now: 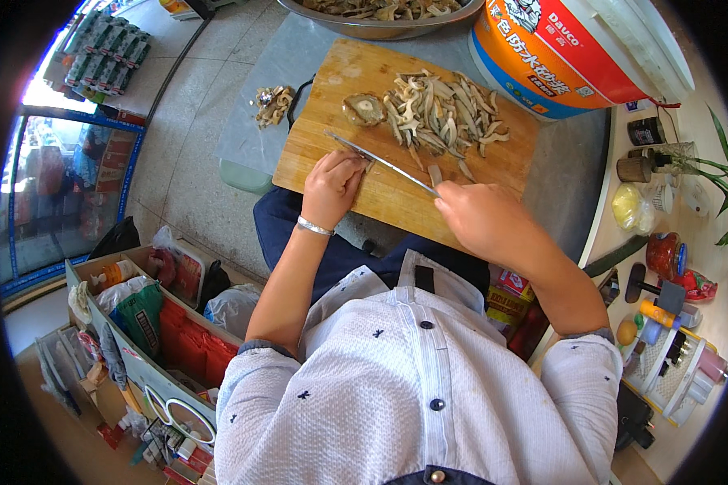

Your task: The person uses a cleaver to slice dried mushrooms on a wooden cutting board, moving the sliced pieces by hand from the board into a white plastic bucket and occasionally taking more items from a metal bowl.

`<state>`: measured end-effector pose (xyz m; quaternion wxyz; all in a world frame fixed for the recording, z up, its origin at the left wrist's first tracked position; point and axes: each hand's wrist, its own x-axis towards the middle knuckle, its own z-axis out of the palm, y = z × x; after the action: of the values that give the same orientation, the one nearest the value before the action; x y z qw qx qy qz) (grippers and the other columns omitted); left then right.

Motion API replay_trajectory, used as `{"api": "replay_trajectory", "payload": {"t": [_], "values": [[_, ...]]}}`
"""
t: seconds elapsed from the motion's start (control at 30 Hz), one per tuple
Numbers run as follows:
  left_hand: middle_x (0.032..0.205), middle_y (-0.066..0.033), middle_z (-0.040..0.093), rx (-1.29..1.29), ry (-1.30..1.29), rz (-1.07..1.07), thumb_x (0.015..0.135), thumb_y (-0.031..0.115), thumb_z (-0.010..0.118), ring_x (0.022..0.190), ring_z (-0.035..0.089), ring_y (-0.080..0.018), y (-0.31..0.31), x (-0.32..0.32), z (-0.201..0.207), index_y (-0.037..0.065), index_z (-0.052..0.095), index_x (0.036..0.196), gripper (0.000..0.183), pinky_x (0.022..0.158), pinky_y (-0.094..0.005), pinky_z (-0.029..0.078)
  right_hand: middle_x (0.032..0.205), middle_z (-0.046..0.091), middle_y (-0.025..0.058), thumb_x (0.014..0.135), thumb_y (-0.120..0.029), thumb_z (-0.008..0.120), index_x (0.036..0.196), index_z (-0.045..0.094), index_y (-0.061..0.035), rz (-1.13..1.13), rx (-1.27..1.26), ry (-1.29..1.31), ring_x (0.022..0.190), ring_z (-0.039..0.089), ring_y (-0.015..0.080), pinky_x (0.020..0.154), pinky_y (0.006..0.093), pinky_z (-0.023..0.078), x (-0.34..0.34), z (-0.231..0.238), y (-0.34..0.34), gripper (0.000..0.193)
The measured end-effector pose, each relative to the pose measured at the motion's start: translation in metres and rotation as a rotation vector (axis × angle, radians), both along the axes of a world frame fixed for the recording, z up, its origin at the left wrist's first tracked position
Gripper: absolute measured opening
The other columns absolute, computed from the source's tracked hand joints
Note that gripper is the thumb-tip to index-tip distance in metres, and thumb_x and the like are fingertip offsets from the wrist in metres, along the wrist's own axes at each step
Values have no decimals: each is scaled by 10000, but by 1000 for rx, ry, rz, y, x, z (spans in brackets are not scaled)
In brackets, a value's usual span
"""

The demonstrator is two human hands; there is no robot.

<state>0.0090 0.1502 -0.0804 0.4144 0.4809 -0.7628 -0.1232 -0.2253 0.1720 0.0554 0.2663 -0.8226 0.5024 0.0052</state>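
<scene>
White shirt [372,380] nearest, right hand [479,217] grips a knife [389,166] (mushroom strips [443,113] beyond), left hand [333,186] pinching a mushroom piece [369,166].

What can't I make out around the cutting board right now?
Head view:
Knife: its handle is hidden inside the right hand.
Beneath the left hand: mostly covered by its curled fingers.
Metal bowl: far side cut off by the top edge.
Shiny bit in the small pile: too small to identify.
</scene>
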Motion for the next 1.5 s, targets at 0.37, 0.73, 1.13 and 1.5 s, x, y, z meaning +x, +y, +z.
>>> {"api": "replay_trajectory", "payload": {"t": [0.37,0.73,1.13,1.5], "values": [[887,-57,651,-50,-34,20,733,28,692,804,635,-257,0,-2,-1,74,647,827,114,715,-347,517,771,617,232,939,-221,480,879,527,-10,-50,61,7,758,599,432,673,528,453,4,-19,4,224],[870,-51,637,-74,-66,63,742,59,686,787,626,-259,2,-2,-4,83,631,809,89,695,-346,514,775,604,251,945,-223,461,872,521,9,-32,61,-68,759,589,445,670,531,436,6,-15,0,251],[852,-36,638,-82,-70,68,740,65,690,766,632,-251,0,-4,-4,86,619,798,94,671,-336,513,749,621,250,937,-212,468,862,549,10,-95,52,-93,732,612,440,667,527,475,1,-16,-2,247],[873,-59,646,-52,-71,37,727,55,694,773,633,-265,1,-2,-3,75,628,800,101,667,-352,512,703,551,268,944,-216,472,820,505,11,-32,126,-199,699,549,455,623,495,417,0,-26,-10,262]]}}
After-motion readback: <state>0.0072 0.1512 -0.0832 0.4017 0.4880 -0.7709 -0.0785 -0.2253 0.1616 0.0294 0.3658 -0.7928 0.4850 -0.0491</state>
